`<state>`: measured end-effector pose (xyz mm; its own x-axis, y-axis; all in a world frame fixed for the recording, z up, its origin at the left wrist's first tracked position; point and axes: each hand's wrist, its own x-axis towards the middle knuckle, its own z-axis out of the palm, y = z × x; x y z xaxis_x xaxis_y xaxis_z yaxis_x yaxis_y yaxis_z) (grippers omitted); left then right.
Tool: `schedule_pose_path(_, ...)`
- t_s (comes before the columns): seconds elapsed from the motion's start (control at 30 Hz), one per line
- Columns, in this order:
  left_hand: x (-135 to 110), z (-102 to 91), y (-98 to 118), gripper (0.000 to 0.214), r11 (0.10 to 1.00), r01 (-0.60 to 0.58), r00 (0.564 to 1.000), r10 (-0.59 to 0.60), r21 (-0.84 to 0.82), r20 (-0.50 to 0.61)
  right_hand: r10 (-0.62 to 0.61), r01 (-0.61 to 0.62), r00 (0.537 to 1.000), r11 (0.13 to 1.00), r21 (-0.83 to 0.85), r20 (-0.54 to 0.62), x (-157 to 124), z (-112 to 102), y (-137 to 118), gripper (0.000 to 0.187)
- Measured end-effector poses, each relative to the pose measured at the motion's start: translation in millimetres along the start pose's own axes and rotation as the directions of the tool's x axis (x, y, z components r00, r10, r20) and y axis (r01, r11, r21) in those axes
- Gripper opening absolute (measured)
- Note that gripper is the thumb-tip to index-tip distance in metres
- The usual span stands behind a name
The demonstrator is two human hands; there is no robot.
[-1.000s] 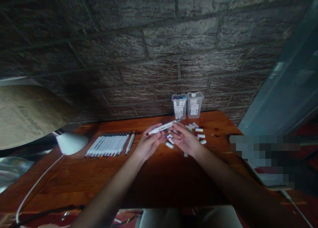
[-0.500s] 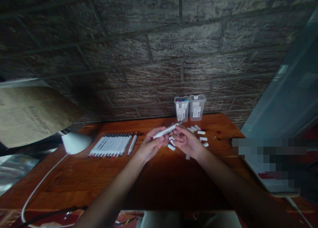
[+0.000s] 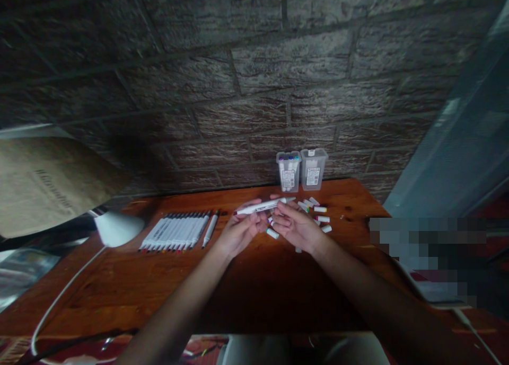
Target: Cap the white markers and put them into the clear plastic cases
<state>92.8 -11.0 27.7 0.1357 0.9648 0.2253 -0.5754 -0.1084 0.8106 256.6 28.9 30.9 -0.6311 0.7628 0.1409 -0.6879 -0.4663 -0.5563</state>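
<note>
My left hand is closed round a white marker and holds it almost level above the wooden table. My right hand meets the marker's right end with its fingers curled. Whether those fingers grip the pen or a cap I cannot make out. Several loose white caps lie on the table just beyond and under my hands. A neat row of markers lies to the left of my left hand.
Two clear plastic marker boxes stand at the table's back edge against the brick wall. A white lamp head with its cord sits at the left. A brown paper bag lies far left. A blurred-out patch lies at the right.
The marker has tilted from slanting up to the right to nearly level. My hands have stayed close together over the caps.
</note>
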Motion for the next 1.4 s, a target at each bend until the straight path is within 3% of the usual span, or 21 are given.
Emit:
schedule_pose_path(0.27,1.8,4.1,-2.1,0.036,0.997,0.036,0.999,-0.038,-0.073,-0.024,-0.035,0.035,0.999,0.999,0.000,0.025,0.0,-0.7,0.7,0.029)
schedule_pose_path(0.5,3.9,3.6,-0.2,0.030,0.989,0.040,0.995,-0.052,-0.142,-0.082,-0.060,0.062,0.996,0.998,-0.023,0.066,-4.1,5.6,0.3,0.038)
schedule_pose_path(0.9,-0.2,-0.8,3.5,0.048,0.989,0.086,0.996,-0.085,-0.120,0.015,-0.036,0.050,0.994,0.988,-0.143,0.105,-5.5,10.6,-2.0,0.051)
schedule_pose_path(1.4,-0.9,-2.6,5.2,0.045,0.989,0.096,0.995,-0.091,-0.114,0.045,-0.031,0.056,0.991,0.979,-0.194,0.131,-5.7,8.2,0.8,0.049)
